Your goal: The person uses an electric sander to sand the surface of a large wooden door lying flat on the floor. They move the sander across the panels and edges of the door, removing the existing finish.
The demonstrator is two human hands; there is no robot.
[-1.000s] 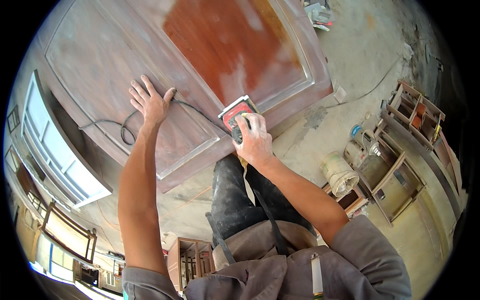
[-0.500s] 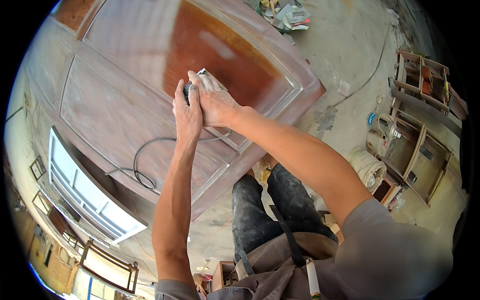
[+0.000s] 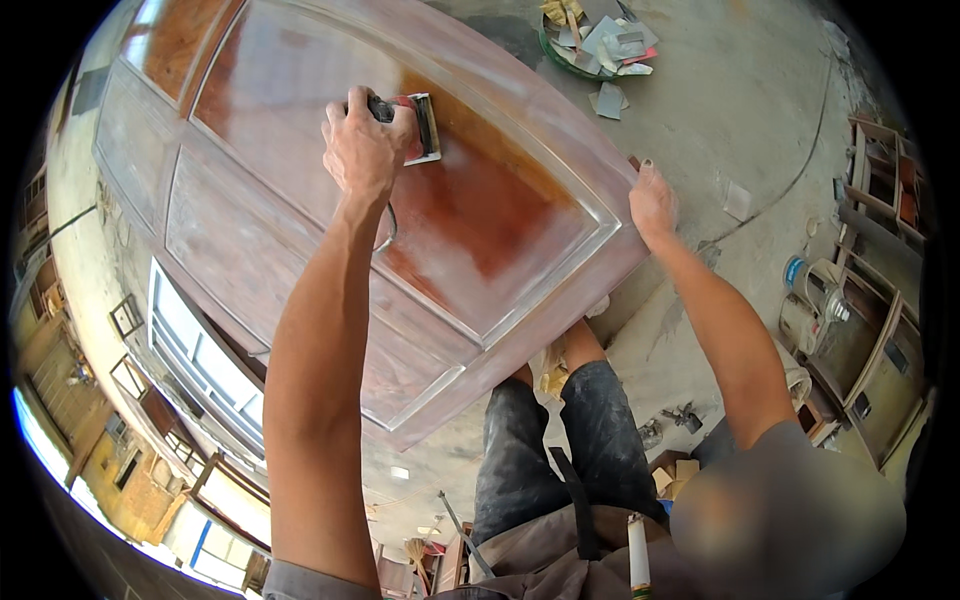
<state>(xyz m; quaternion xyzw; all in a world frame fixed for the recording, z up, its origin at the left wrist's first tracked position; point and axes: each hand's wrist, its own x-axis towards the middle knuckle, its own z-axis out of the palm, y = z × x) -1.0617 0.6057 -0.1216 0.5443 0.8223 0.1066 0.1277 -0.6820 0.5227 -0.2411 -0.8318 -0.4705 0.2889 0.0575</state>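
A large wooden door panel (image 3: 300, 215) lies in front of me, reddish brown, with a whitish dusty film over much of it. My left hand (image 3: 362, 145) is closed round a handheld power sander (image 3: 412, 125), a black and red tool whose pad rests on the recessed panel. Dark glossy finish shows beside and below the sander. At the panel's right corner, my right hand (image 3: 655, 205) grips the edge, thumb up; its other fingers are mostly hidden. The sander's cord (image 3: 388, 232) passes down behind my left forearm.
A green basin (image 3: 560, 55) heaped with sandpaper scraps stands on the floor beyond the panel. Wooden frames (image 3: 880, 300) and a white bucket (image 3: 800, 385) are at the right. A white-paned frame (image 3: 200, 350) lies at the left. A cable (image 3: 780, 200) crosses the floor.
My right hand has left the sander and moved right to the panel's corner. The sander, now in my left hand alone, sits farther up the panel. The view has shifted somewhat.
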